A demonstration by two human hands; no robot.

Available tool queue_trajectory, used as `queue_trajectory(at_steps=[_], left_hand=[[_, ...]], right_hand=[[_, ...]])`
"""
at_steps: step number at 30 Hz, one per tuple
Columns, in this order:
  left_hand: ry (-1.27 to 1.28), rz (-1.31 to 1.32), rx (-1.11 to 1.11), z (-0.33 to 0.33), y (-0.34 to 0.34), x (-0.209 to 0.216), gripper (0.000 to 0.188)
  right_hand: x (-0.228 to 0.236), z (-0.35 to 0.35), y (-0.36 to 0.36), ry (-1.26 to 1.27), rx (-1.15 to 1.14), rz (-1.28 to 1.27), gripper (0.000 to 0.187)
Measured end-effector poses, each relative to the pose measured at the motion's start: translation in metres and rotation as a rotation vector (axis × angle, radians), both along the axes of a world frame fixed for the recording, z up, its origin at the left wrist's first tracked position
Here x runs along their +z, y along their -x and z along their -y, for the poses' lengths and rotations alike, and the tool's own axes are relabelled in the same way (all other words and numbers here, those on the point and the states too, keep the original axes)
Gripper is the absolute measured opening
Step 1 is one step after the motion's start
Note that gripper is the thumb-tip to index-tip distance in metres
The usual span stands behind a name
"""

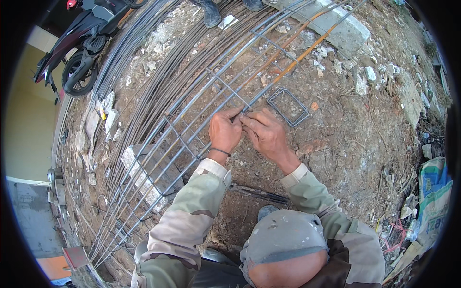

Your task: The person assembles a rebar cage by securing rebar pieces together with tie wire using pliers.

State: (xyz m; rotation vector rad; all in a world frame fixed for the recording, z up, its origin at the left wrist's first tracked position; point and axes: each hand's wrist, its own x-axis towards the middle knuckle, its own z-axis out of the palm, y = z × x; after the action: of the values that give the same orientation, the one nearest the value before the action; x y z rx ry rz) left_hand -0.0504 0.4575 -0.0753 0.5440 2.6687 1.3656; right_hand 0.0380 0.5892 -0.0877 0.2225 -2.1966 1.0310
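Beyond the grip and off to its left, a broad band of loose rods is spread over the soil, roughly in line with the cage. The cage itself is set just ahead of the grip and to its left, its long axis slanted from the near left to the far right, so that the grip is met by its near side rather than by an end. Along that side the near rod is run: part of it is covered by the left hand, the nearer of the two to the cage's body, while the right hand is kept over bare ground, with only its fingertips brought to the steel. A block is seen beneath the cage, to the near left of the grip. Pliers are laid on the soil behind the grip, between the forearms, and a loose hoop, perhaps doubled, is found just right of it. Both hands are narrowed to a pinch, nearly touching, where the near rod is crossed by a hoop; whether any wire is held there cannot be told.
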Motion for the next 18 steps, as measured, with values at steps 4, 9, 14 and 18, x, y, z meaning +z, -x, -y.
queue_trajectory(at_steps=[4, 9, 14, 18], left_hand=[[-0.199, 0.031, -0.091, 0.004, 0.006, -0.009, 0.03], [0.125, -0.097, -0.05, -0.009, 0.005, 0.028, 0.026], [0.23, -0.16, 0.018, -0.026, 0.0, 0.035, 0.033], [0.052, -0.154, 0.087, -0.021, 0.009, 0.012, 0.033]], right_hand=[[-0.024, 0.014, -0.001, 0.411, -0.206, -0.059, 0.018], [-0.033, 0.001, -0.004, 0.791, -0.245, 0.311, 0.01], [-0.038, -0.005, 0.002, 0.972, -0.218, 0.37, 0.01], [-0.032, -0.018, 0.016, 1.095, -0.135, 0.29, 0.007]])
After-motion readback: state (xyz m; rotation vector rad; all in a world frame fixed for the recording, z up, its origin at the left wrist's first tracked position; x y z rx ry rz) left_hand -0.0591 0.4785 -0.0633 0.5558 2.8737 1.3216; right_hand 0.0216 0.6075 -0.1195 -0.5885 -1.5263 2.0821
